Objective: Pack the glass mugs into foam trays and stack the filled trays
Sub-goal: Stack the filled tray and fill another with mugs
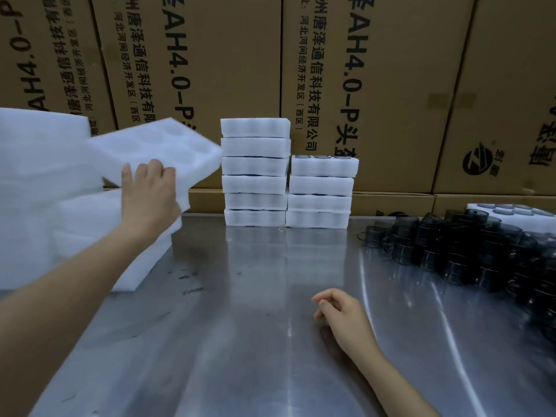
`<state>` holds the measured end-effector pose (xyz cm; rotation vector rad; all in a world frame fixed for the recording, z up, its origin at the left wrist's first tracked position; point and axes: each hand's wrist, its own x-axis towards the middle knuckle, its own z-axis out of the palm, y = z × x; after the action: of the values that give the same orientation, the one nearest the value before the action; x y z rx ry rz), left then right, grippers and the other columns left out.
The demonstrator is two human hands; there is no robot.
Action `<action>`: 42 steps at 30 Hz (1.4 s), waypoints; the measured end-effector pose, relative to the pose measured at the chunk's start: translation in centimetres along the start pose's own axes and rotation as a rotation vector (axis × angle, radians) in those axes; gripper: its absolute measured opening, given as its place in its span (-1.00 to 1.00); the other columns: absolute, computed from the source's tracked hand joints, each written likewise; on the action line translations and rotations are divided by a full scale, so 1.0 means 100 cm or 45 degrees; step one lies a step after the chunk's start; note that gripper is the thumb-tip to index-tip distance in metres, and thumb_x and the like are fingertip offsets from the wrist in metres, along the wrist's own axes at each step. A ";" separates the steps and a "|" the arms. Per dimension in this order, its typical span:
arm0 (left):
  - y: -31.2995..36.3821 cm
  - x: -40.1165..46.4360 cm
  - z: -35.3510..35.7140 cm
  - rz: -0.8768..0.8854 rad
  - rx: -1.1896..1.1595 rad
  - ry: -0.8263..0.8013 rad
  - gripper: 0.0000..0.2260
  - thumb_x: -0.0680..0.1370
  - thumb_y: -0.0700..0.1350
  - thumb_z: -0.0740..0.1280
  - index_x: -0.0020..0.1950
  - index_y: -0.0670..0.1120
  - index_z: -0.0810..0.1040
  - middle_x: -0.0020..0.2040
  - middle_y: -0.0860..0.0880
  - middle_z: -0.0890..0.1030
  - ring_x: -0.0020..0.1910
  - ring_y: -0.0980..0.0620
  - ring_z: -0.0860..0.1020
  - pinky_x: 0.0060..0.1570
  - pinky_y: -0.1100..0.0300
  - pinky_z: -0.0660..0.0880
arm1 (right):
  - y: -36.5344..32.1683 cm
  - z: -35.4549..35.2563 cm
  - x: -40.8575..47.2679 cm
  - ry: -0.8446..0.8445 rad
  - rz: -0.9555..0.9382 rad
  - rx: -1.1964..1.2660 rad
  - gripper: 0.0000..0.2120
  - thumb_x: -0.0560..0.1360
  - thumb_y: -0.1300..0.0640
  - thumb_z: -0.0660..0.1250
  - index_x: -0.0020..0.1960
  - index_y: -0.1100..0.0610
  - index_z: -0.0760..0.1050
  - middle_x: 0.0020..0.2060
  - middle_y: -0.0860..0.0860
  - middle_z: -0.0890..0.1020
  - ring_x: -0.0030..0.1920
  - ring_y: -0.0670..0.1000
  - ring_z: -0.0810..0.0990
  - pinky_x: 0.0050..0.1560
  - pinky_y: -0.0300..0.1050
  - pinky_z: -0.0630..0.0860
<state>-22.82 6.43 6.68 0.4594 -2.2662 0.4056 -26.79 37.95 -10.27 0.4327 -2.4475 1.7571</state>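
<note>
My left hand (149, 192) grips the near edge of an empty white foam tray (156, 147) with round pockets, held tilted in the air above the pile of empty trays (39, 188) at the left. My right hand (343, 311) hovers just over the steel table (240, 326) with loosely curled fingers and holds nothing. Dark smoky glass mugs (469, 248) lie heaped at the right. Two stacks of filled trays stand at the back: a taller one (255, 173) and a shorter one (322, 192) with mug rims showing on top.
Large printed cardboard boxes (331, 70) form a wall behind the table. Another foam tray (517, 213) with pockets sits behind the mug heap at the far right. Bare steel lies between my hands and the stacks.
</note>
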 end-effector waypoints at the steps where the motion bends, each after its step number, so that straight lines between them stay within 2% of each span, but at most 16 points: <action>1: 0.011 -0.001 -0.006 0.029 -0.106 0.035 -0.69 0.47 -0.20 0.33 0.21 -0.22 0.49 0.06 -0.22 0.46 0.08 -0.26 0.42 0.31 -0.18 0.13 | 0.000 -0.001 0.001 -0.002 -0.006 0.013 -0.78 0.53 0.30 0.22 -0.16 0.07 0.57 -0.39 -0.02 0.61 -0.34 -0.10 0.55 -0.27 -0.29 0.42; 4: 0.046 -0.019 -0.020 0.177 -0.456 0.037 -0.62 0.52 -0.13 0.30 0.33 -0.17 0.45 0.11 -0.19 0.47 0.16 -0.22 0.42 0.36 -0.12 0.06 | 0.003 -0.011 0.006 -0.041 -0.020 0.121 -0.81 0.57 0.29 0.21 -0.14 0.14 0.55 -0.40 0.02 0.59 -0.43 -0.12 0.48 -0.37 -0.32 0.40; 8: 0.078 -0.080 -0.032 0.504 -0.888 -0.103 -0.57 0.47 -0.01 0.26 0.28 -0.17 0.51 -0.02 -0.08 0.47 -0.01 -0.11 0.44 0.05 0.10 0.27 | 0.004 -0.036 0.016 -0.011 0.239 0.559 -0.75 0.63 0.10 0.11 -0.02 0.20 0.51 -0.33 0.08 0.58 -0.48 -0.09 0.48 -0.47 -0.27 0.41; 10: 0.092 -0.115 -0.033 0.611 -1.103 -0.234 -0.59 0.50 0.06 0.23 0.26 -0.12 0.51 -0.05 0.01 0.43 -0.03 0.04 0.40 0.01 0.21 0.29 | 0.008 -0.057 0.021 0.041 0.329 0.677 -0.57 0.62 -0.12 0.01 0.07 0.16 0.50 -0.15 0.11 0.62 -0.23 0.01 0.58 -0.16 -0.11 0.52; 12: 0.105 -0.143 -0.030 0.629 -1.317 -0.366 -0.62 0.48 0.07 0.23 0.22 -0.06 0.53 -0.06 0.05 0.44 -0.03 0.15 0.40 0.05 0.28 0.32 | 0.015 -0.082 0.026 0.125 0.332 0.683 -0.41 0.57 -0.27 -0.06 0.17 0.15 0.49 0.07 0.15 0.61 0.09 0.14 0.57 0.22 0.11 0.44; 15: 0.124 -0.168 -0.024 0.521 -1.536 -0.507 -0.74 0.42 -0.02 0.33 0.11 0.08 0.56 -0.06 0.07 0.46 0.01 0.19 0.44 0.08 0.35 0.32 | 0.023 -0.111 0.029 0.190 0.435 0.842 -0.33 0.52 -0.37 -0.03 0.25 0.14 0.45 0.19 0.14 0.56 0.24 0.16 0.49 0.34 0.21 0.33; 19: 0.151 -0.172 -0.019 0.356 -1.778 -0.496 -0.78 0.45 0.06 0.30 0.04 0.07 0.62 -0.01 0.07 0.49 0.09 0.15 0.49 0.12 0.39 0.33 | 0.027 -0.120 0.032 0.141 0.499 0.971 -0.38 0.53 -0.31 0.07 0.28 0.18 0.45 0.19 0.13 0.56 0.19 0.15 0.53 0.09 0.12 0.47; 22: 0.172 -0.158 -0.007 -0.241 -2.027 -0.471 -0.72 0.52 -0.01 0.29 0.23 0.07 0.49 0.26 0.07 0.45 0.24 0.27 0.41 0.24 0.41 0.27 | 0.027 -0.117 0.033 0.159 0.481 1.015 -0.44 0.55 -0.24 0.12 0.32 0.16 0.41 0.28 0.12 0.50 0.22 0.13 0.51 0.00 0.06 0.48; 24: 0.189 -0.148 0.002 -0.763 -2.425 -0.786 -0.60 0.59 -0.02 0.23 0.43 0.02 0.34 0.39 -0.05 0.40 0.34 0.06 0.40 0.37 0.14 0.28 | 0.028 -0.116 0.034 0.110 0.475 1.044 -0.41 0.55 -0.22 0.12 0.43 0.14 0.31 0.37 0.09 0.41 0.32 0.11 0.44 0.11 0.05 0.44; 26: 0.202 -0.145 0.012 -1.085 -2.749 -1.046 -0.51 0.59 0.02 0.20 0.51 -0.05 0.23 0.38 -0.18 0.42 0.32 -0.16 0.43 0.38 -0.13 0.29 | 0.032 -0.116 0.034 -0.025 0.495 1.038 -0.39 0.55 -0.22 0.12 0.44 0.15 0.29 0.34 0.08 0.44 0.28 0.12 0.48 0.10 0.05 0.46; 31: 0.202 -0.143 0.029 -1.045 -2.652 -1.147 -0.51 0.59 0.10 0.20 0.47 -0.07 0.31 0.36 -0.13 0.47 0.30 -0.14 0.47 0.37 -0.10 0.32 | 0.032 -0.123 0.027 -0.140 0.575 0.889 -0.58 0.51 -0.18 0.25 0.00 0.18 0.58 -0.11 0.14 0.64 -0.13 0.15 0.63 -0.11 0.02 0.51; 34: 0.196 -0.144 0.036 -0.966 -2.677 -1.111 -0.60 0.63 0.07 0.12 -0.02 -0.10 0.69 -0.01 -0.13 0.67 -0.03 -0.05 0.65 0.01 0.10 0.56 | 0.032 -0.123 0.029 -0.037 0.571 0.795 -0.60 0.56 -0.14 0.21 0.07 0.18 0.57 -0.05 0.14 0.64 -0.08 0.12 0.62 -0.14 -0.03 0.52; 36: 0.197 -0.144 0.038 -0.911 -2.758 -1.020 -0.50 0.65 0.00 0.06 -0.26 -0.07 0.72 -0.19 -0.05 0.69 -0.21 0.05 0.67 -0.27 0.25 0.57 | 0.032 -0.124 0.035 0.216 0.549 0.745 -0.68 0.60 -0.05 0.18 0.17 0.17 0.49 0.04 0.09 0.59 -0.06 0.04 0.58 -0.21 -0.09 0.49; 38: 0.196 -0.144 0.034 -0.895 -2.789 -0.979 -0.49 0.66 -0.03 0.04 -0.25 -0.07 0.73 -0.16 -0.04 0.70 -0.18 0.07 0.67 -0.30 0.28 0.56 | 0.035 -0.129 0.041 0.465 0.509 0.667 -0.79 0.61 0.06 0.17 0.18 0.13 0.41 0.07 0.07 0.54 -0.07 0.00 0.52 -0.22 -0.10 0.49; 40: 0.193 -0.144 0.033 -0.875 -2.750 -1.027 -0.53 0.66 -0.02 0.05 -0.13 -0.12 0.73 -0.07 -0.09 0.70 -0.09 0.02 0.67 -0.23 0.24 0.58 | 0.046 -0.138 0.047 0.566 0.397 0.332 -0.78 0.61 0.10 0.16 0.22 0.13 0.37 0.06 0.07 0.54 -0.06 0.02 0.50 -0.05 0.02 0.54; 42: 0.191 -0.143 0.035 -0.909 -2.680 -1.041 -0.63 0.64 -0.01 0.11 0.20 -0.18 0.60 0.11 -0.16 0.64 0.10 -0.07 0.62 0.06 0.11 0.56 | 0.056 -0.148 0.053 0.618 0.312 -0.019 -0.66 0.59 0.13 0.17 0.35 0.14 0.31 -0.07 0.00 0.55 -0.10 0.06 0.52 0.06 0.17 0.53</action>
<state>-24.42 24.68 -9.03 0.1502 -1.6405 -2.5467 -34.71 52.61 -9.22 -0.2807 -2.2247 1.6738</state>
